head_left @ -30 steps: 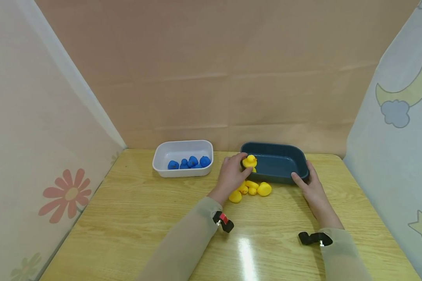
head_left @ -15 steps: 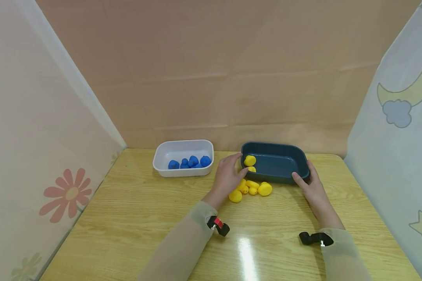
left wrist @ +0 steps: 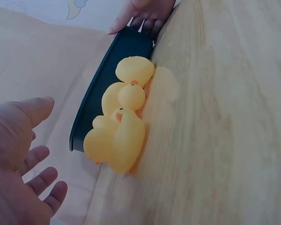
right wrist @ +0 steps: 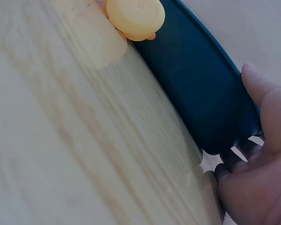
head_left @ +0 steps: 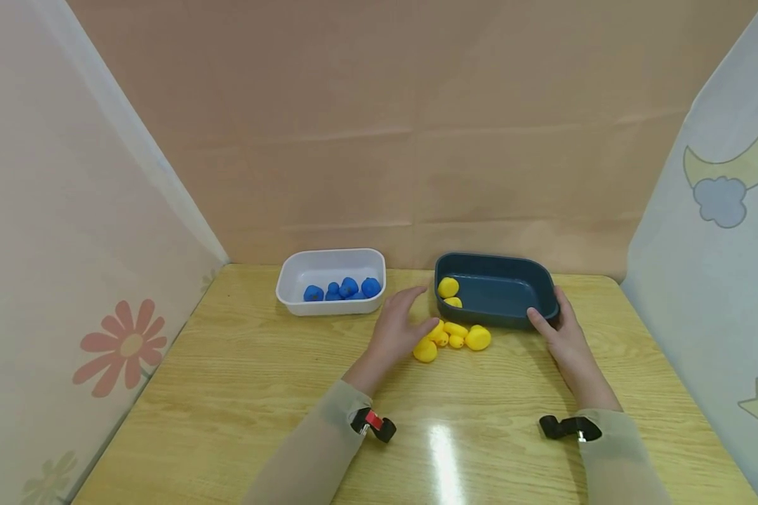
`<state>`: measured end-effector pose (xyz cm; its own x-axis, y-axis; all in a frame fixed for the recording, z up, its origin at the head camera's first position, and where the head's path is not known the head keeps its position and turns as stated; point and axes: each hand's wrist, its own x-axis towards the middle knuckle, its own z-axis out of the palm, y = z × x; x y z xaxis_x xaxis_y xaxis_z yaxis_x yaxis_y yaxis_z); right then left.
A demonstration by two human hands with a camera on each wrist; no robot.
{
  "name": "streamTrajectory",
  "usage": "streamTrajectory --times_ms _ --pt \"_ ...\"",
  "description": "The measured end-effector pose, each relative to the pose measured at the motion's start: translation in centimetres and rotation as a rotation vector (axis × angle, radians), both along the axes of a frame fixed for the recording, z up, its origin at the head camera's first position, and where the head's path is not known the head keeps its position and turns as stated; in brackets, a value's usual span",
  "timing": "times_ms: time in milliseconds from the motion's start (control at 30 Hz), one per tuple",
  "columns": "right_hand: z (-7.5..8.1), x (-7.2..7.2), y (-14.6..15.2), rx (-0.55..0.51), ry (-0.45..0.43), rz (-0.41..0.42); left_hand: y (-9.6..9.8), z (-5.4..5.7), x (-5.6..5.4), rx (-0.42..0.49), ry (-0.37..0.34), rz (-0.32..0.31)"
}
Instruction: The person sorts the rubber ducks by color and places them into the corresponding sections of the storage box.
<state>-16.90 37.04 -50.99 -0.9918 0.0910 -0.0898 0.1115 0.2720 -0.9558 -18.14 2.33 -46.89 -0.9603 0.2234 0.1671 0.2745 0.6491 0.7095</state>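
My left hand [head_left: 396, 330] is spread beside the left end of the dark blue tray [head_left: 495, 319], thumb and fingers apart with nothing between them. Several yellow rubber ducks [head_left: 478, 338] lie bunched on the table along the tray's front wall, close to that thumb. Inside the tray, at its left end, sit two more yellow ducks [head_left: 448, 287]. At the opposite end my right hand [head_left: 567, 344] grips the tray, thumb over the front rim and fingers around the right side. The right wrist view shows this thumb [right wrist: 257, 84] at the rim and the fingers against the end wall.
A white tray [head_left: 297, 307] holding several blue ducks [head_left: 349, 287] stands to the left of the dark one. Behind both rises a brown paper backdrop [head_left: 354, 140]. Patterned sheets flank the wooden table [head_left: 240, 393] on either side.
My left hand has let go of a yellow duck inside the dark blue tray, then drawn back left and toward me, out of the tray. My right hand keeps its hold.
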Motion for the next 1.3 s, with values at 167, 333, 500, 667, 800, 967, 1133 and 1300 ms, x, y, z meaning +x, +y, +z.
streamTrajectory --times_ms 167,333,500,667,800,967,1133,1300 --pt "0.1 0.2 -0.1 0.009 0.006 -0.003 -0.7 -0.6 1.0 0.002 -0.038 -0.025" --pt "0.2 0.2 -0.1 0.002 0.013 -0.009 -1.1 -1.1 1.9 -0.011 -0.080 -0.027" --pt "0.3 0.2 0.0 -0.006 0.010 -0.014 -1.2 -1.3 2.7 -0.023 -0.126 -0.030" --pt "0.5 0.4 0.1 -0.005 0.011 -0.016 -1.5 -1.7 3.2 -0.042 -0.138 -0.066" --pt "0.7 0.6 0.0 -0.017 0.006 -0.015 -1.7 -2.1 3.4 -0.058 -0.136 -0.091" --pt "0.8 0.6 -0.1 -0.027 0.001 -0.016 -1.9 -2.7 3.4 -0.079 -0.135 -0.109" --pt "0.9 0.6 -0.1 -0.033 -0.005 -0.013 -2.1 -3.2 3.3 -0.083 -0.143 -0.112" --pt "0.7 0.5 0.1 -0.035 0.005 -0.007 -2.2 -3.6 3.3 -0.083 -0.128 -0.117"
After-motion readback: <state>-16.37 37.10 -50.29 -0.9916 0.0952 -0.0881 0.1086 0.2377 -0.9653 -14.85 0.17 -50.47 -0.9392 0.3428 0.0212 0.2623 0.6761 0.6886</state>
